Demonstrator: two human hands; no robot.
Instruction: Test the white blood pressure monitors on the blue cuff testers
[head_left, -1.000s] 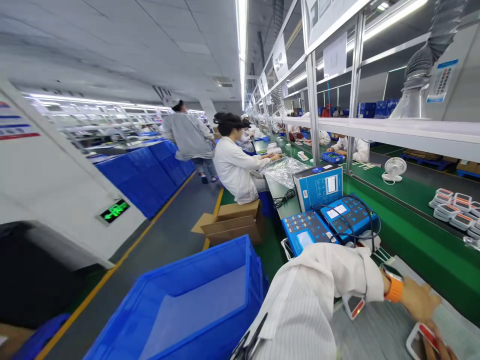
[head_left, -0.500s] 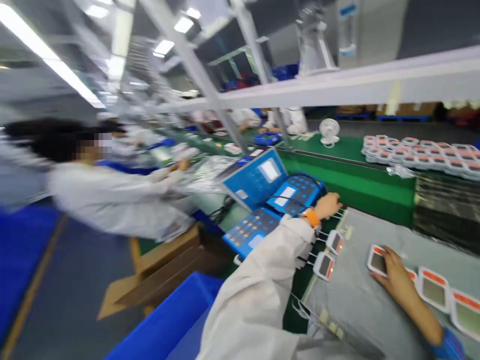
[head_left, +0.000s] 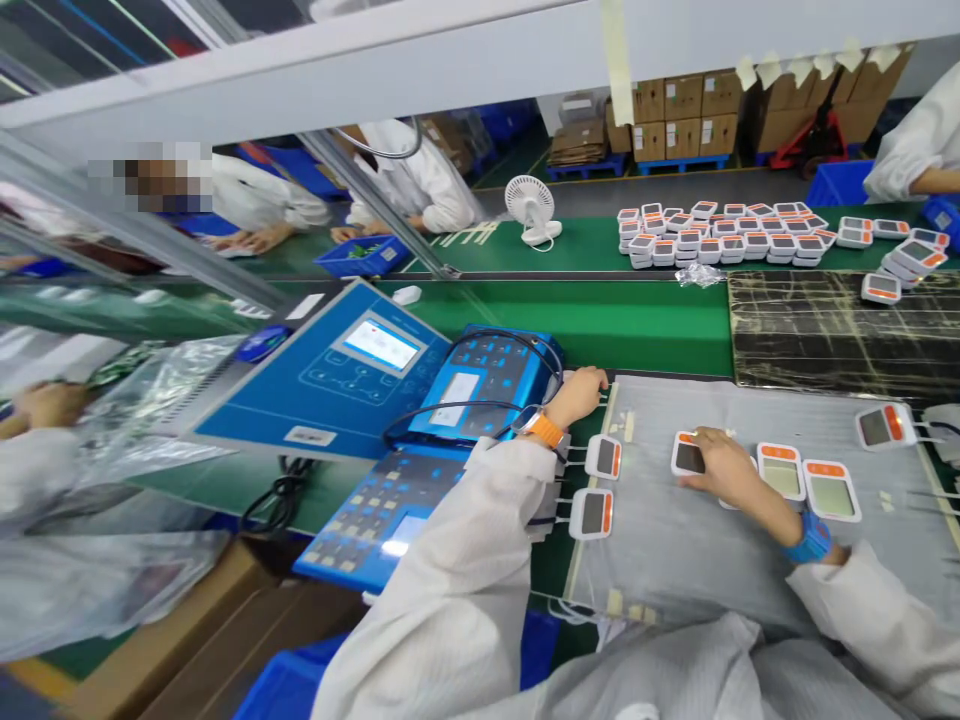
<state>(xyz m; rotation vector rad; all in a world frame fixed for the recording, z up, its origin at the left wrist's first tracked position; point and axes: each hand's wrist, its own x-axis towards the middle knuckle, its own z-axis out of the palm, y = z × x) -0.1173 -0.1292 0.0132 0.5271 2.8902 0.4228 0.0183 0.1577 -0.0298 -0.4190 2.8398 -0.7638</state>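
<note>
The right hand (head_left: pixel 724 472), fingers spread flat, rests on a white orange-topped plastic meter (head_left: pixel 688 456) lying on a grey mat (head_left: pixel 675 570). The left hand (head_left: pixel 577 396), loosely curled and empty, sits beside two wired meters (head_left: pixel 591 514). Farther off, a small blue plastic tray (head_left: pixel 362 259) holds green parts (head_left: pixel 363 250) near a co-worker's hand (head_left: pixel 345 234).

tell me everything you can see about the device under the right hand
The device is a flat unit with rounded corners, a white plastic-looking frame, a dark screen and an orange strip along one edge. It lies screen up on a grey mat. The right hand rests on it and covers much of it, so its far part is hidden and any leads cannot be seen.
</note>
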